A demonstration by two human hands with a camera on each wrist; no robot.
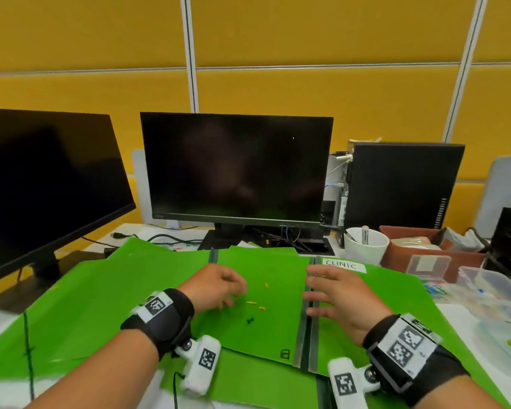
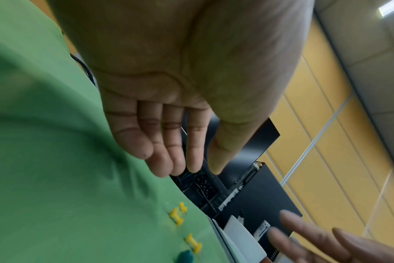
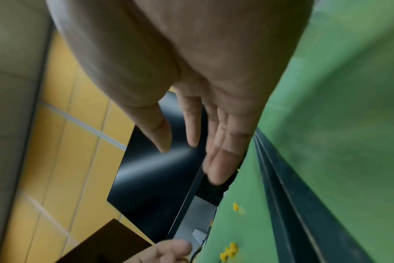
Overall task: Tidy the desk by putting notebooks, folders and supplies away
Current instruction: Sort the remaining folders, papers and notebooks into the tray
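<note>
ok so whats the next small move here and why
Probably pick up the loose push pins before lifting any folder. Several yellow ones and a dark green one lie on the middle green folder, between the left hand and right hand; both hands hover open, holding nothing. Moving the folder first would likely scatter them.

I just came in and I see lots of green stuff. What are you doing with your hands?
A person is tidying a desk. Green folders lie spread in front of two dark monitors. A few yellow pushpins and one dark green pushpin lie loose on the middle folder. The left hand and the right hand hover on either side of the pins, fingers relaxed, holding nothing. A white cup stands nearby.
</note>
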